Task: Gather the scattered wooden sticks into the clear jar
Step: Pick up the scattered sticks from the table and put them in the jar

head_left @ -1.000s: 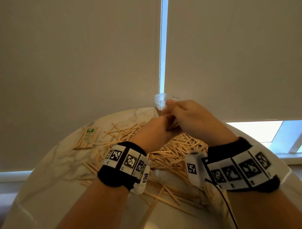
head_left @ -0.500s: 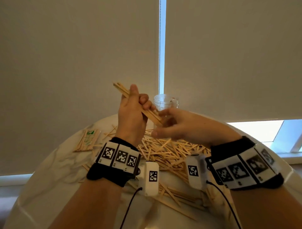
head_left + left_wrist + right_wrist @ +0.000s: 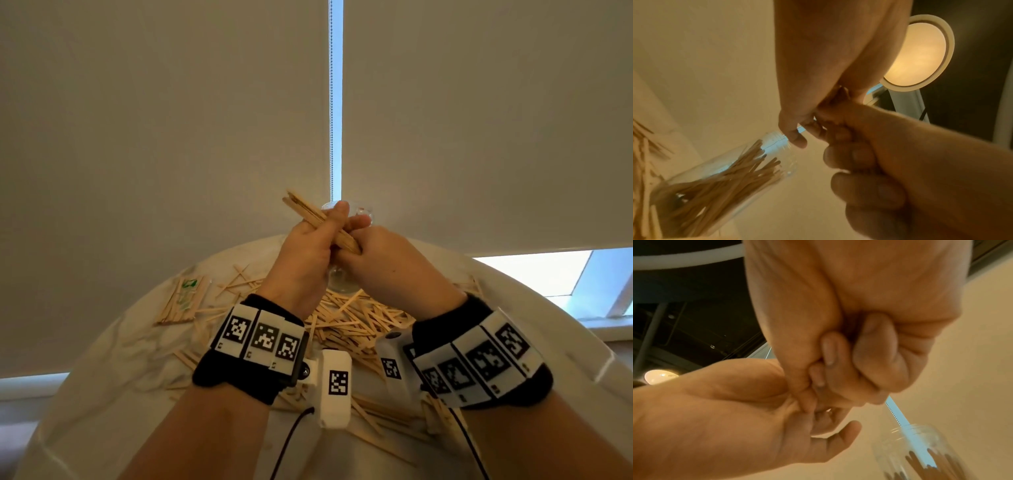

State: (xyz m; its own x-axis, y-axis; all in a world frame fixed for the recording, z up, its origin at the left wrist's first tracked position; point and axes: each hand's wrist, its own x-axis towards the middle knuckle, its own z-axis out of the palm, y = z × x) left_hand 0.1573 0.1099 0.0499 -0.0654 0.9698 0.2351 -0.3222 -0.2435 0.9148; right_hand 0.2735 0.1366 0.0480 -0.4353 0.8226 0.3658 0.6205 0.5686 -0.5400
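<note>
A bundle of wooden sticks point(image 3: 310, 214) slants up to the left in front of the clear jar point(image 3: 363, 211). My left hand point(image 3: 318, 233) grips its middle, thumb on top. My right hand point(image 3: 376, 253) has its fingers curled round the lower end. Both hands are raised above the table and hide most of the jar. In the left wrist view the jar point(image 3: 725, 170) stands part-filled with sticks, below my left hand point(image 3: 828, 65). The right wrist view shows my right hand point(image 3: 869, 321) fisted against the left hand point(image 3: 735, 410), with the jar point(image 3: 920, 451) at lower right.
Several loose sticks point(image 3: 349, 322) lie heaped on the round marbled table point(image 3: 102, 394) under my wrists. A packet of sticks point(image 3: 183, 301) with a green label lies at the far left. Closed roller blinds and a bead chain point(image 3: 331, 102) stand right behind the jar.
The left hand lifted a bundle of sticks from the pile. The right hand then moved left and closed on the bundle's lower end. Both hands now meet in front of the jar.
</note>
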